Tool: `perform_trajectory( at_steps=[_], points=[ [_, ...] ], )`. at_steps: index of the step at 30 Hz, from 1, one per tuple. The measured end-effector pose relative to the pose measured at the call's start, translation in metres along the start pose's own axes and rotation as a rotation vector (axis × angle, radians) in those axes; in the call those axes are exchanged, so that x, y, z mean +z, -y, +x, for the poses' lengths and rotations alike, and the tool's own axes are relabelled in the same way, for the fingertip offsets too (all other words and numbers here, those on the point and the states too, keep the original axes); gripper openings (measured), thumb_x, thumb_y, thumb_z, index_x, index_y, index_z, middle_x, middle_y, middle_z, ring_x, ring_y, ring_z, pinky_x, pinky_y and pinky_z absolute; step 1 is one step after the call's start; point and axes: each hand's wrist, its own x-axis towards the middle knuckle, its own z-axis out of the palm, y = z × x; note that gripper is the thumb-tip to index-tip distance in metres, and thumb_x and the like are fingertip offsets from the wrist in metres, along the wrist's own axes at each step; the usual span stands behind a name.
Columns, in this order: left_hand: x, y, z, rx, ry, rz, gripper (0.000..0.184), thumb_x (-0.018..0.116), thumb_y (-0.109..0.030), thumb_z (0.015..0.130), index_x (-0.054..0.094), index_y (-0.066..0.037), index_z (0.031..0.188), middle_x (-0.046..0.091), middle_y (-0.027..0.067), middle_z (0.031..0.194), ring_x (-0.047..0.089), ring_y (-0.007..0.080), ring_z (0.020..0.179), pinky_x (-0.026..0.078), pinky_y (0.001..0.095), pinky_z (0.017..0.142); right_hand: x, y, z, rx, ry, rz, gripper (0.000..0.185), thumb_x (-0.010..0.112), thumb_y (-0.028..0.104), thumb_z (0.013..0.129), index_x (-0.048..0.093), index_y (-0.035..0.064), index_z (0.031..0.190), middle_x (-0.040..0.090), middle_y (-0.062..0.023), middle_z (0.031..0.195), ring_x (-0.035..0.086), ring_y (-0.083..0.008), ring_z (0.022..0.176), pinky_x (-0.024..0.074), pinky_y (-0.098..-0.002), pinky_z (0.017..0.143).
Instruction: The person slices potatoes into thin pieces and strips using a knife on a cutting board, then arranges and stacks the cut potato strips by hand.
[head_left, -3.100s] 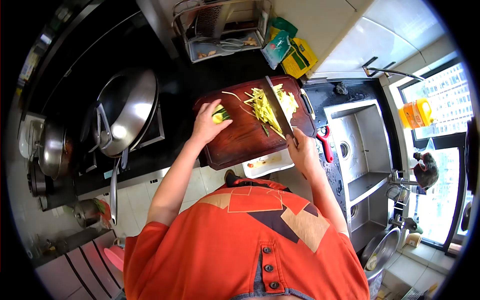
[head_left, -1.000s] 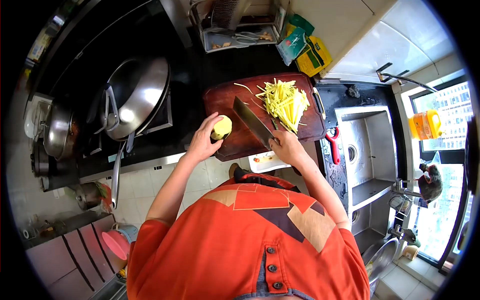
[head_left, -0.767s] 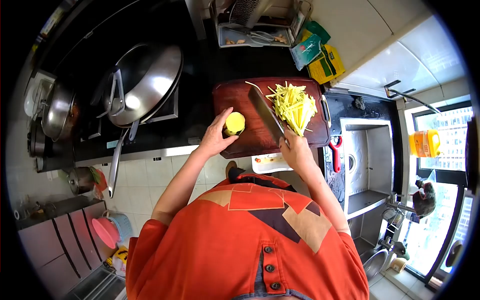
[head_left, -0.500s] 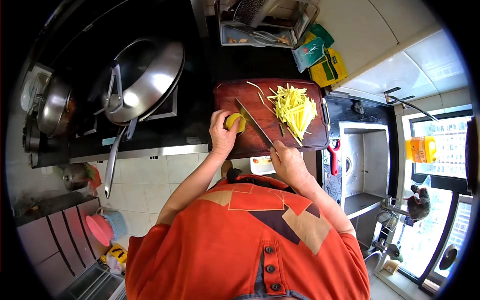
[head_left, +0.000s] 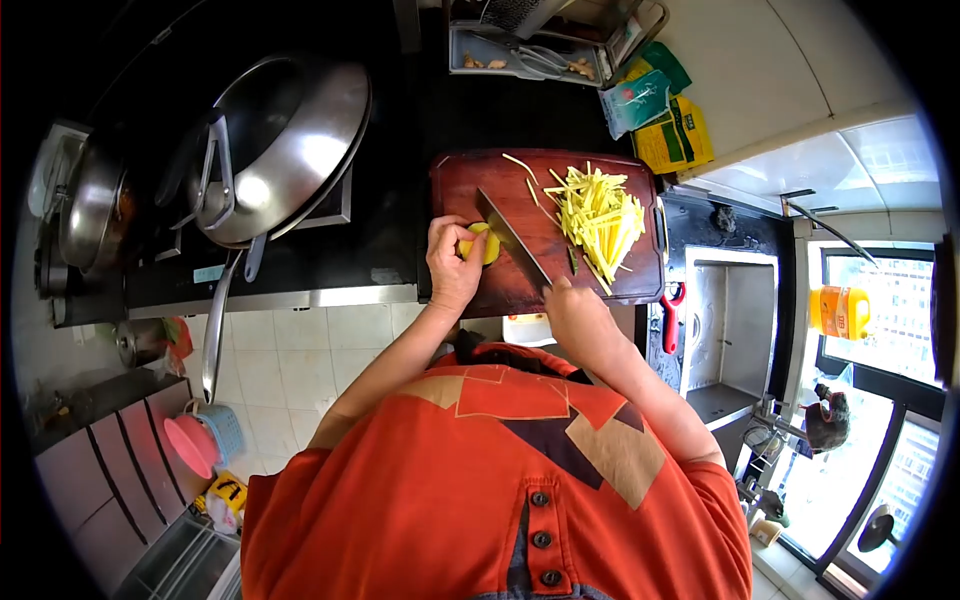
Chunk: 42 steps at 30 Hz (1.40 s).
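Kitchen worktop [head_left: 470, 115], dark and glossy, seen from above, with a hob at left bearing a large steel pan [head_left: 315, 150] and a steel sink [head_left: 730, 345] at right. Reddish-brown cutting board [head_left: 470, 172] lies near the worktop's front edge, carrying 1 heap of pale yellow-green strips [head_left: 602, 220] on its right half; 2 loose strips lie left of the heap. Left hand [head_left: 453, 272] has its fingers and thumb clamped on a yellow-fleshed vegetable piece [head_left: 491, 246] at the board's left side. Right hand [head_left: 580, 315] is closed around the handle of a knife [head_left: 512, 236], whose blade slants between the piece and the heap, just beside the piece; contact cannot be determined. Printed matter: a teal packet [head_left: 636, 103] and a yellow packet [head_left: 675, 137] behind the board bear markings too small to read; an orange-yellow jug [head_left: 843, 312] by the window carries pale characters, likewise illegible. Red-handled tool [head_left: 672, 318] rests between board and sink.
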Motion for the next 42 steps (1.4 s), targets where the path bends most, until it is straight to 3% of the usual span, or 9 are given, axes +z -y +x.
perform_trajectory(
  at_steps=[8,14,16,18,22,23,26,31,42],
  points=[
    [0.0,-0.006,-0.001,-0.005,-0.016,0.02,0.023,0.074,-0.001,0.072,0.051,-0.005,0.076,0.054,0.0122,0.094,0.056,0.0283,0.085,0.047,0.0352,0.074,0.045,-0.002,0.033,0.023,-0.16,0.087,0.025,0.047,0.02,0.094,0.052,-0.0026,0.085,0.062,-0.0257,0.064,0.065,-0.0405,0.064,0.053,-0.0468,0.059],
    [-0.001,-0.004,-0.004,-0.025,-0.008,0.046,0.02,0.072,-0.003,0.074,0.052,-0.005,0.077,0.053,0.0125,0.094,0.056,0.0276,0.086,0.045,0.0345,0.075,0.047,0.0,0.043,0.022,-0.155,0.102,0.025,0.047,0.019,0.094,0.053,-0.0033,0.083,0.062,-0.0262,0.066,0.064,-0.0413,0.066,0.0524,-0.0491,0.061],
    [0.0,-0.005,-0.003,-0.028,0.001,0.03,0.02,0.072,-0.003,0.074,0.052,-0.005,0.077,0.053,0.0125,0.094,0.056,0.0276,0.086,0.045,0.0347,0.076,0.052,-0.004,0.05,-0.035,-0.201,0.103,0.018,0.045,0.011,0.089,0.052,-0.0041,0.084,0.063,-0.0246,0.067,0.065,-0.0406,0.066,0.0546,-0.0462,0.06],
    [0.0,-0.001,-0.001,-0.001,-0.009,0.043,0.021,0.072,-0.004,0.074,0.052,-0.005,0.077,0.053,0.0124,0.095,0.056,0.0275,0.086,0.045,0.0346,0.076,0.048,-0.001,0.057,-0.021,-0.163,0.099,0.025,0.046,0.019,0.094,0.052,-0.0044,0.084,0.061,-0.0265,0.065,0.063,-0.0422,0.065,0.052,-0.0485,0.059],
    [-0.001,-0.004,-0.004,0.001,-0.022,0.057,0.024,0.075,-0.003,0.071,0.052,-0.005,0.076,0.053,0.0136,0.094,0.056,0.0288,0.084,0.047,0.0347,0.073,0.024,0.006,0.023,-0.036,-0.153,0.045,0.024,0.046,0.018,0.094,0.05,-0.0027,0.083,0.06,-0.0244,0.061,0.063,-0.0412,0.06,0.0517,-0.047,0.055],
    [-0.002,-0.007,-0.003,-0.005,-0.019,0.055,0.024,0.075,-0.003,0.071,0.052,-0.005,0.076,0.053,0.0134,0.094,0.056,0.0288,0.084,0.047,0.0348,0.073,0.012,0.01,0.013,-0.023,-0.113,0.01,0.011,0.046,0.007,0.086,0.05,-0.0033,0.086,0.061,-0.0244,0.062,0.065,-0.0394,0.061,0.0539,-0.0454,0.056],
    [-0.002,-0.006,-0.002,-0.038,-0.01,0.041,0.022,0.075,-0.005,0.072,0.053,-0.004,0.074,0.055,0.0121,0.094,0.056,0.0272,0.086,0.046,0.0346,0.075,-0.003,0.011,-0.005,-0.051,-0.061,-0.041,0.01,0.048,0.007,0.085,0.049,-0.0028,0.086,0.061,-0.0239,0.061,0.065,-0.0387,0.06,0.0539,-0.0446,0.055],
    [-0.001,-0.006,0.0,-0.009,-0.017,0.051,0.026,0.077,-0.003,0.069,0.051,-0.005,0.074,0.054,0.0127,0.093,0.056,0.0278,0.082,0.047,0.0342,0.072,-0.014,0.006,-0.008,-0.018,-0.048,-0.032,0.02,0.049,0.016,0.092,0.049,-0.0017,0.084,0.061,-0.0214,0.06,0.065,-0.0383,0.059,0.0535,-0.0446,0.054],
    [0.0,-0.004,0.0,-0.014,-0.009,0.037,0.026,0.076,-0.001,0.069,0.051,-0.005,0.073,0.054,0.0121,0.093,0.056,0.0269,0.081,0.047,0.0335,0.069,0.021,0.002,0.026,-0.025,-0.092,0.005,0.02,0.049,0.015,0.093,0.052,-0.0006,0.08,0.061,-0.0204,0.06,0.065,-0.0353,0.06,0.0535,-0.0411,0.052]
  ],
)
